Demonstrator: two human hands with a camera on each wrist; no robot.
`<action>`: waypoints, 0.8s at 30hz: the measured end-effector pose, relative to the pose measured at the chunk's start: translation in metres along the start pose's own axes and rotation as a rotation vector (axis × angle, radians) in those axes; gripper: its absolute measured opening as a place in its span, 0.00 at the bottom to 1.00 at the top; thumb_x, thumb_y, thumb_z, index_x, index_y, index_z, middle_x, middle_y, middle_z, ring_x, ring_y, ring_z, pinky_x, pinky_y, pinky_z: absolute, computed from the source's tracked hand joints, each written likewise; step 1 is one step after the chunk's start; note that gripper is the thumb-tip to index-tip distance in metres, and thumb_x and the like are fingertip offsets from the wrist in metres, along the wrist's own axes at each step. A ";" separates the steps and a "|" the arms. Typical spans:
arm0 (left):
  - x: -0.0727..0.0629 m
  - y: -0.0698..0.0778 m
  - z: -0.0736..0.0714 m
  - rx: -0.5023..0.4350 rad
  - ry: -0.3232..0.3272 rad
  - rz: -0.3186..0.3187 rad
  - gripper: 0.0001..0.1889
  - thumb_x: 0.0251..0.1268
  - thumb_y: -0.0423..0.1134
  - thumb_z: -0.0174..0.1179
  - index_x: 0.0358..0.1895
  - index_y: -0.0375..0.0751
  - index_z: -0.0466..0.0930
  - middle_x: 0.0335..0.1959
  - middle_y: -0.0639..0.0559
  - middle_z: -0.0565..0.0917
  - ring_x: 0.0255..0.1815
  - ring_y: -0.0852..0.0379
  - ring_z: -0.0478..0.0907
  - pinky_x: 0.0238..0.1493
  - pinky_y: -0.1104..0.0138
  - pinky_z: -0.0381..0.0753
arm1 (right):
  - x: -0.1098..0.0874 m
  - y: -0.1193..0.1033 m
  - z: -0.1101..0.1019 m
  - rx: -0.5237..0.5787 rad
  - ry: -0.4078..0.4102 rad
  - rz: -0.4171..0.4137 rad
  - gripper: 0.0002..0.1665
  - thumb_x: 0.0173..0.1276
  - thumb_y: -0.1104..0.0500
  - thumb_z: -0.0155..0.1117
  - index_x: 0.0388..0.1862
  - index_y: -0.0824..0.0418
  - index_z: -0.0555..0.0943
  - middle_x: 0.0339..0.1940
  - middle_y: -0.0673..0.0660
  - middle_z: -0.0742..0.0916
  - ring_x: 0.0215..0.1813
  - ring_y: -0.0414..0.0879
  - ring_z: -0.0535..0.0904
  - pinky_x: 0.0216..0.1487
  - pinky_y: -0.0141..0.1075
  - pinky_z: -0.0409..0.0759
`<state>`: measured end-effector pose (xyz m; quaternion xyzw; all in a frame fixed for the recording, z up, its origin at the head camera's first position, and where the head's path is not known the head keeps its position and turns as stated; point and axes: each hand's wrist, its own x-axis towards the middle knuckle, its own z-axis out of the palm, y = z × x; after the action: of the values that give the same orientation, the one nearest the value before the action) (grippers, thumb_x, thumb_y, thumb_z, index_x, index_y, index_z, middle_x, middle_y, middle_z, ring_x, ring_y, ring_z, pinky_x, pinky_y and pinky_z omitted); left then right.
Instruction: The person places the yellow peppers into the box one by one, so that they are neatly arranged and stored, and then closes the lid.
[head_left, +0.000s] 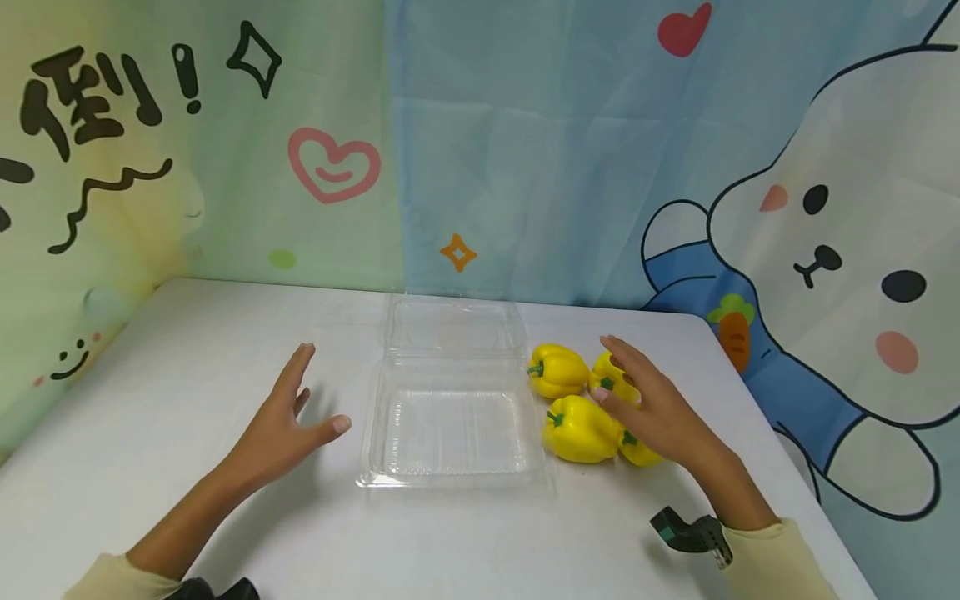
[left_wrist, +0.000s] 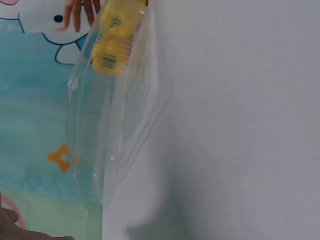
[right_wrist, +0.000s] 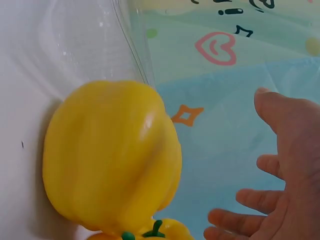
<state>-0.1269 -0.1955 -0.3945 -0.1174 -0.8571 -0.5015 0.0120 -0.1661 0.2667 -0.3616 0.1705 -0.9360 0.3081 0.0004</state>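
A clear plastic clamshell box (head_left: pixel 453 433) lies opened out flat on the white table, its lid folded back toward the backdrop. Several yellow bell peppers (head_left: pixel 582 429) with green stems sit grouped just right of it. Over the right part of that group hovers my right hand (head_left: pixel 660 408), fingers spread and partly hiding two peppers. In the right wrist view a large yellow pepper (right_wrist: pixel 112 155) stands apart from the right thumb and fingers. My left hand (head_left: pixel 283 429) is held in the air left of the box, thumb out, holding nothing.
The white table (head_left: pixel 450 542) runs back to a printed cloth backdrop (head_left: pixel 517 150) with hearts and a cartoon rabbit. A dark strap device (head_left: pixel 686 531) is on the right wrist. The table's right edge lies beyond the peppers.
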 end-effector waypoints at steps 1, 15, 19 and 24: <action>-0.002 0.001 0.002 -0.012 -0.002 -0.004 0.55 0.61 0.45 0.68 0.79 0.50 0.32 0.79 0.47 0.39 0.75 0.34 0.46 0.69 0.45 0.55 | -0.001 0.000 0.001 0.011 -0.005 -0.001 0.41 0.73 0.45 0.57 0.79 0.50 0.53 0.77 0.60 0.59 0.70 0.64 0.63 0.62 0.62 0.66; -0.017 0.011 0.032 -0.114 -0.030 0.025 0.57 0.58 0.40 0.70 0.79 0.60 0.32 0.79 0.52 0.39 0.72 0.31 0.53 0.67 0.51 0.58 | -0.010 0.005 0.019 0.019 -0.055 -0.082 0.43 0.65 0.46 0.69 0.73 0.60 0.64 0.71 0.60 0.70 0.66 0.60 0.70 0.62 0.55 0.70; -0.018 0.009 0.039 -0.138 -0.040 0.030 0.58 0.57 0.40 0.70 0.79 0.59 0.31 0.79 0.53 0.38 0.73 0.33 0.51 0.66 0.51 0.60 | -0.010 0.006 0.020 0.007 -0.062 -0.094 0.40 0.64 0.48 0.70 0.71 0.59 0.68 0.69 0.58 0.73 0.68 0.59 0.68 0.63 0.56 0.69; -0.016 0.008 0.046 -0.151 -0.060 0.042 0.58 0.58 0.41 0.70 0.78 0.59 0.30 0.79 0.54 0.37 0.74 0.34 0.49 0.68 0.49 0.57 | -0.009 0.005 0.020 0.011 -0.087 -0.084 0.39 0.63 0.49 0.71 0.71 0.58 0.68 0.68 0.58 0.74 0.69 0.59 0.67 0.62 0.55 0.70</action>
<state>-0.1049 -0.1554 -0.4123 -0.1509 -0.8140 -0.5608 -0.0119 -0.1569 0.2617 -0.3816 0.2231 -0.9254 0.3051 -0.0285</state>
